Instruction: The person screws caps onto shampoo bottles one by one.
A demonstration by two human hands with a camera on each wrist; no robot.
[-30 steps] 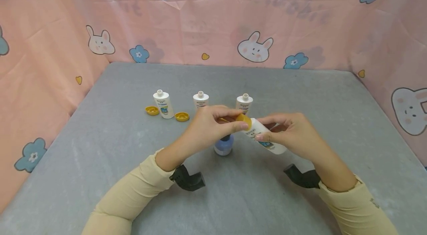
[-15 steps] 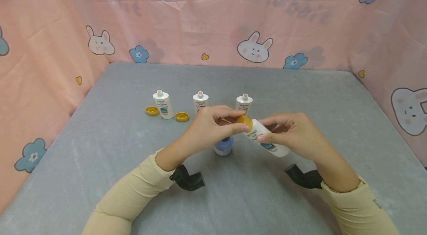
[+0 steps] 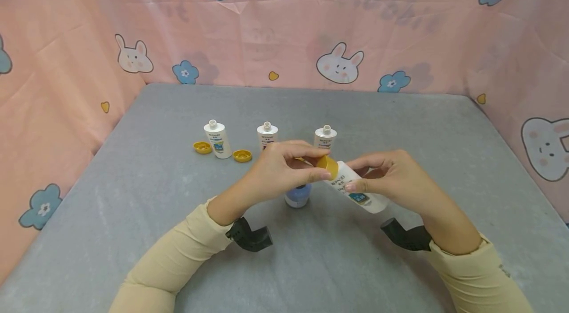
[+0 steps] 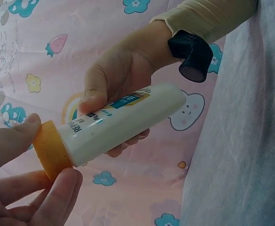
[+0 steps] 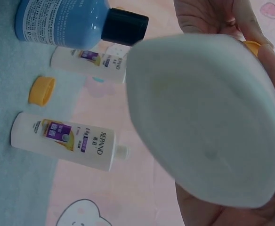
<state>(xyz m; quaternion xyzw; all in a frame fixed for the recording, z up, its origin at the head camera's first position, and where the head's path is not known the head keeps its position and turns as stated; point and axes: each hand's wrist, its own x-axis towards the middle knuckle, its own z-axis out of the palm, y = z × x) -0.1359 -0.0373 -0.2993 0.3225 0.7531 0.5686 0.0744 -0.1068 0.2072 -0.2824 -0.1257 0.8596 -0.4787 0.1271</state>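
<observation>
Both arms reach forward over the grey table (image 3: pixel 320 268), and the hands meet in front of the person. The left hand (image 3: pixel 284 170) holds its thumb and fingers narrow, pinching the yellow cap (image 3: pixel 328 168) between them. The right hand (image 3: pixel 397 182) is curled around the white bottle (image 3: pixel 359 198), the thumb lying on the label side and the other fingers on the far side. This bottle is held above the table, tilted, with the capped end higher and turned toward the left hand.

The left wrist view shows the right fingertips (image 4: pixel 123 148) below the bottle, which the head view hides. The right wrist view shows the bottle's bottom, and also the black cap (image 5: pixel 125 27) of the blue bottle (image 3: pixel 298 197), mostly covered by the left hand in the head view. There, a loose yellow lid (image 5: pixel 42 91) lies between two standing bottles with purple labels. Only the head view gives the whole row: three white bottles without caps (image 3: pixel 218 141), with two loose lids (image 3: pixel 242 156) at the left part.
</observation>
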